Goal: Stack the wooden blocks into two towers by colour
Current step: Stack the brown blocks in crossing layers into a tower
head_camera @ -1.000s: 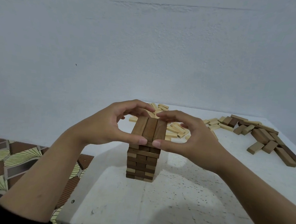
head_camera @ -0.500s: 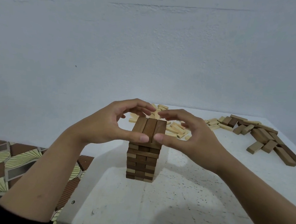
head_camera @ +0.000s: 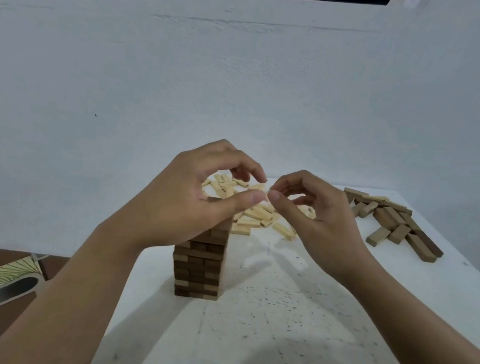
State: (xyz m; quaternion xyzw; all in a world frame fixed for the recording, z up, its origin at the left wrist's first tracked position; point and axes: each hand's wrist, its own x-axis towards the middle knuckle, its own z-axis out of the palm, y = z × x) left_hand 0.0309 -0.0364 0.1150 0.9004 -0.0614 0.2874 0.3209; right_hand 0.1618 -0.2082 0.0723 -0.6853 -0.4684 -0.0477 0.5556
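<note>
Head view: the dark-brown tower [head_camera: 198, 267] stands upright near the desk's [head_camera: 280, 326] left edge, its top hidden under the left hand [head_camera: 186, 198]; that hand's grip is apart, thumb and fingers arched with a gap between them and nothing pinched; whether the palm touches the top layer I cannot tell. The right hand [head_camera: 316, 215] hovers just beside it, to the right of the tower; its grip is likewise apart and empty, its fingertips close to the left thumb.

The loose dark blocks [head_camera: 395, 221] lie in a pile toward the desk's far right corner, well apart from the tower; they lie to the right of both hands, so the right hand is plainly the nearer; most have their long axes slanting from the far edge toward the right edge. The pale blocks [head_camera: 259, 216] lie heaped along the far edge, beyond both hands, with no pale tower begun; I judge the next reach is rightward for a dark block.
</note>
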